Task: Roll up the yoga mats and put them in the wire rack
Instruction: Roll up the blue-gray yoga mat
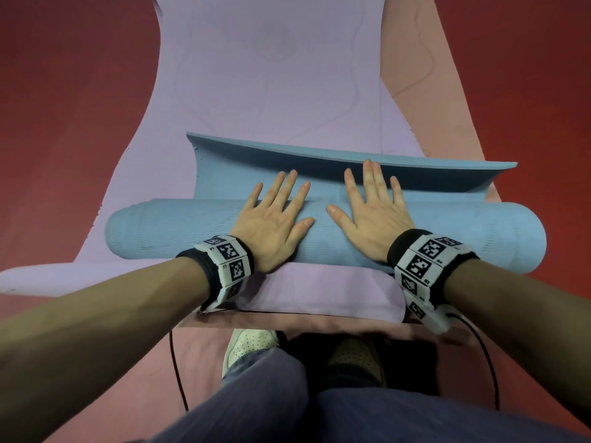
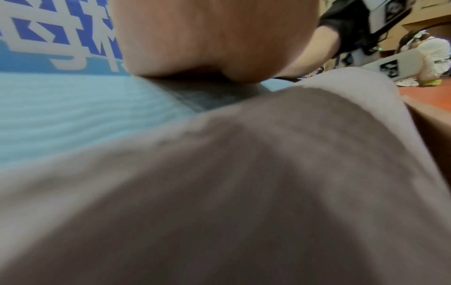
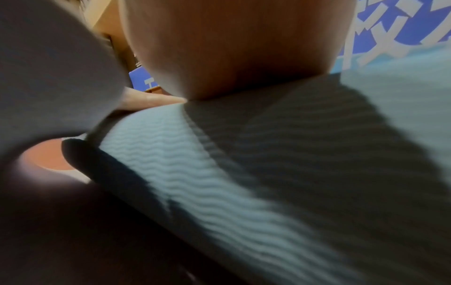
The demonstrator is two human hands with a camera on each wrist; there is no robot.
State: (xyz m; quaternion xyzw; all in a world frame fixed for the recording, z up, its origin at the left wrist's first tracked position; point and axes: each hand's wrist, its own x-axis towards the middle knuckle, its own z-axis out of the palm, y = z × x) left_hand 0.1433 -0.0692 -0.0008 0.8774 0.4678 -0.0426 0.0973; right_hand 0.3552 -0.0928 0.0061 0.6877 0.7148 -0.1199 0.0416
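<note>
Both hands, left hand (image 1: 273,226) and right hand (image 1: 371,215), press flat-fingered on the blue mat (image 1: 179,231) (only the left wrist view shows a seated person (image 2: 429,56)).

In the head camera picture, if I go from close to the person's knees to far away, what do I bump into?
Shoe → near edge of the purple mat → blue rolled mat with left hand and right hand flat on it → its upturned loose end → flat purple mat.

Three mats: blue mat (image 1: 179,231), lilac mat (image 1: 271,75), pink mat (image 1: 425,91).
</note>
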